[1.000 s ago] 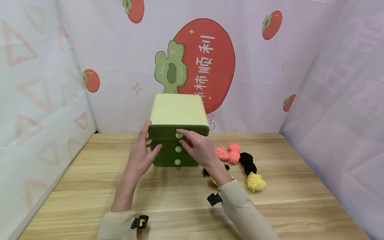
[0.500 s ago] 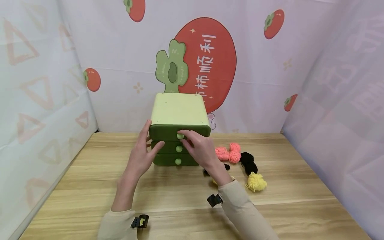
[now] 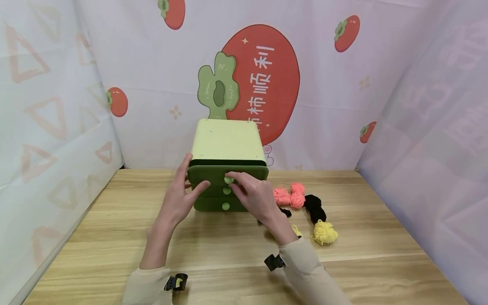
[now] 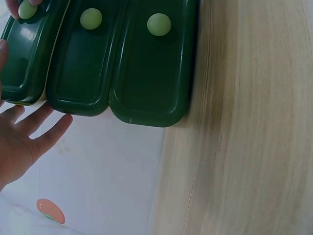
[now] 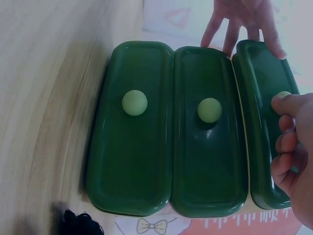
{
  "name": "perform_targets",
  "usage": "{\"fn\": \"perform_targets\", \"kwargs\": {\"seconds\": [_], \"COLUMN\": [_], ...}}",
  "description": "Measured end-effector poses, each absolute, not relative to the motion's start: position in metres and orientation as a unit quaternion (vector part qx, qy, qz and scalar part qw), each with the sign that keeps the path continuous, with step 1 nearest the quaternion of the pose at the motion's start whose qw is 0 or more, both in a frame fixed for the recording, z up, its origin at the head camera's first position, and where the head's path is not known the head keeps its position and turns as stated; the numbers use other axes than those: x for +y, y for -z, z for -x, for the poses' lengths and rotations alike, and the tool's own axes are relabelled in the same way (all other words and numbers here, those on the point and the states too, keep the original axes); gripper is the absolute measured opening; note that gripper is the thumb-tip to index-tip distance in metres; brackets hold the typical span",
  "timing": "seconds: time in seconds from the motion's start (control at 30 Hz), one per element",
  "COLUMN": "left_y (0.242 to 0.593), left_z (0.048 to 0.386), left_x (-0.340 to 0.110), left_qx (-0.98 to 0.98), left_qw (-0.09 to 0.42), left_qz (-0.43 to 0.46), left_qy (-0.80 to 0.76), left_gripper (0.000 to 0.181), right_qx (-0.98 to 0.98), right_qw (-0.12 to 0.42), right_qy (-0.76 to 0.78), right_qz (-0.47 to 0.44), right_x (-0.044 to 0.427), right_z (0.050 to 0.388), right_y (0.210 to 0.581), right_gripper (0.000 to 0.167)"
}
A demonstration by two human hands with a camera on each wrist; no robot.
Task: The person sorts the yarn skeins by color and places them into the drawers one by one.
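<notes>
Pale-green knob (image 3: 228, 180) pinched between thumb and forefinger, the right hand (image 3: 257, 200) should draw the top drawer (image 3: 209, 173), partly out of the cabinet (image 3: 228, 139), straight and level; the left hand (image 3: 182, 198), fingers spread along the cabinet's left side, should brace firmly so nothing slides across the wooden surface (image 3: 114, 228).

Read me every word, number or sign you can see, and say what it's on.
"柿顺利": sideways on the red persimmon; another character below is partly hidden by the cabinet.
On the right wall: large faint marks, too blurred to read.
On the cabinet: no text visible.
</notes>
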State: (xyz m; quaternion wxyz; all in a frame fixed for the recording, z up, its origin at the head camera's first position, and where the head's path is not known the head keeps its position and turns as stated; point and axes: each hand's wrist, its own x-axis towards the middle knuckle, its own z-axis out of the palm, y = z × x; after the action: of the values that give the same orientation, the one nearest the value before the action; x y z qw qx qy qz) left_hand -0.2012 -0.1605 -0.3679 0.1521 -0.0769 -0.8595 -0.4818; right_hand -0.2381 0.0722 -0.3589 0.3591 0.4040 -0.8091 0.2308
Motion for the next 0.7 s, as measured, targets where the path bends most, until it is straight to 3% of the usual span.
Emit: {"fn": "perform_targets", "kwargs": {"seconds": [0.7], "left_y": [0.367], "left_z": [0.201], "left_x": [-0.160], "left_qx": [-0.871], "left_qw": [0.153], "left_qz": [0.072], "left_qy": [0.461], "left_gripper": [0.086], "right_qx": [-0.806], "right_qw": [0.341], "right_qy": [-0.237], "right_qz": [-0.422], "right_x": [0.077], "right_z": [0.223], "right_y": [0.354], "right_gripper": [0.026]}}
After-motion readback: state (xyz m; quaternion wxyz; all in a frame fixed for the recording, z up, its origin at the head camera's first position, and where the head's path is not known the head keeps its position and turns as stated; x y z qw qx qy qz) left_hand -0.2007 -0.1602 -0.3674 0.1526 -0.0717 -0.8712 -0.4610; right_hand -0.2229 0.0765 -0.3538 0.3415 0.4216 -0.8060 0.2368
